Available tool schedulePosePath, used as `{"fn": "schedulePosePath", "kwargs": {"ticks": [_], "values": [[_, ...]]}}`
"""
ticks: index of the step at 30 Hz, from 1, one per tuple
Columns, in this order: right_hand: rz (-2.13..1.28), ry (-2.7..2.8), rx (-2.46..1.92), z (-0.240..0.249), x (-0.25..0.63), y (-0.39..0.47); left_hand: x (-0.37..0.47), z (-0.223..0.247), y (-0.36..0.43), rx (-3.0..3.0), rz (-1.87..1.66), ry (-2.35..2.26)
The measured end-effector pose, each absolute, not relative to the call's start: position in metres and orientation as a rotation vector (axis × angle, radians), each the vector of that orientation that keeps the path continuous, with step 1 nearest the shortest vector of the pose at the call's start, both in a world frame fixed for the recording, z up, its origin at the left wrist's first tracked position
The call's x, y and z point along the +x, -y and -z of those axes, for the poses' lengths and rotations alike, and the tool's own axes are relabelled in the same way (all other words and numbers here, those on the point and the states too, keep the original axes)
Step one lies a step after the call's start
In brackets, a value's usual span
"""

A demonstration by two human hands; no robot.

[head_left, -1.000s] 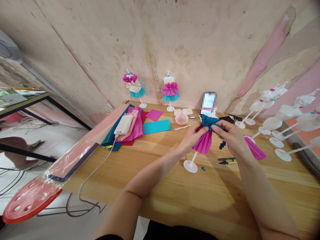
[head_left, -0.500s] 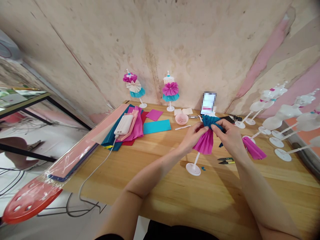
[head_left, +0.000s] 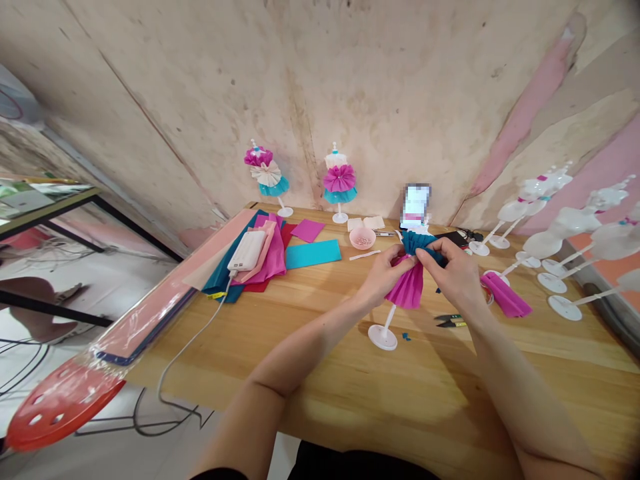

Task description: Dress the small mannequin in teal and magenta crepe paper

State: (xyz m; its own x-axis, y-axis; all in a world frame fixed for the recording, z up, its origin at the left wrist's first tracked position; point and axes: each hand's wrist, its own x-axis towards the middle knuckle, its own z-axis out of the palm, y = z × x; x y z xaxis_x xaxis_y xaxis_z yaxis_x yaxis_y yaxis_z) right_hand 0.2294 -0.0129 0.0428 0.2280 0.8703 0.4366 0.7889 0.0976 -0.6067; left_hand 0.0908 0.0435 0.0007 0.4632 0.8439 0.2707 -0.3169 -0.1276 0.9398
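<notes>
A small white dress form stands in front of me on its round base (head_left: pixel 383 338). It wears a pleated magenta crepe-paper skirt (head_left: pixel 406 291), and a band of gathered dark blue crepe paper (head_left: pixel 415 241) wraps it above. My left hand (head_left: pixel 384 272) is closed at the waist, its thumb and fingers pinching the blue paper where it meets the magenta. On the other side my right hand (head_left: pixel 454 268) pinches the blue paper's gathered end. Its fingertips nearly meet those of the left. Thread snips (head_left: pixel 451 321) lie below the right hand, near blue paper scraps (head_left: pixel 407 337).
Two dressed forms (head_left: pixel 340 179) stand by the wall. A pink bowl of beads (head_left: pixel 363 238), a phone (head_left: pixel 416 203) and a blue paper strip (head_left: pixel 313 254) are behind. Left lies a paper stack with a power bank (head_left: pixel 247 251); right, a magenta roll (head_left: pixel 506 295) and several bare forms (head_left: pixel 567 230).
My right fingers have shifted slightly left along the blue paper, and its gathers now spread more to the right. The left hand keeps its pinch. The view has moved a little.
</notes>
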Motion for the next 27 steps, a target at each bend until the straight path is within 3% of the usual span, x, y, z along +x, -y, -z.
{"fn": "schedulePosePath", "kwargs": {"ticks": [6,15,27], "values": [[0.105,1.445,-1.731,-0.045,0.229,0.013,0.09,-0.004,-0.04,1.376,-1.0,-0.5],[-0.3,1.481,-1.627,-0.049,0.24,0.012,0.088,-0.001,-0.046,1.329,-1.001,-0.526],[-0.352,1.591,-1.612,-0.046,0.25,0.008,0.089,-0.001,-0.047,1.211,-0.984,-0.51]]}}
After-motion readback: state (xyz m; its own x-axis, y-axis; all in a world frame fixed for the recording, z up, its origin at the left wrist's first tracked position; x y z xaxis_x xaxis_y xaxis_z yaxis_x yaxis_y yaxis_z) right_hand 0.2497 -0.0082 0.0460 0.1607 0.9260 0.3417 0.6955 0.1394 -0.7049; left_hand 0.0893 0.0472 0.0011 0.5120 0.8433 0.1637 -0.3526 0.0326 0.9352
